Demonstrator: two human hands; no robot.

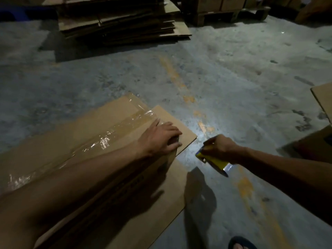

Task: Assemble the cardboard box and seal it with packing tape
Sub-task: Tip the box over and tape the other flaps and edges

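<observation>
A brown cardboard box (100,123) stands on the concrete floor at the lower left, its top flaps closed. A strip of clear shiny packing tape (100,139) runs along the seam between the flaps. My left hand (161,137) lies flat on the top near the box's right corner, fingers spread and pressing down. To the right of the box, my right hand (221,148) hovers above the floor, gripping a yellow and blue tape dispenser (213,160) with a metal blade at its lower end. A loose bottom flap (161,203) sticks out below the box.
A stack of flattened cardboard (122,20) lies at the back. A wooden pallet with boxes (224,9) stands at the back right. Another box (323,103) is at the right edge. A sandalled foot (240,244) shows at the bottom. A faded yellow line (179,81) crosses the floor.
</observation>
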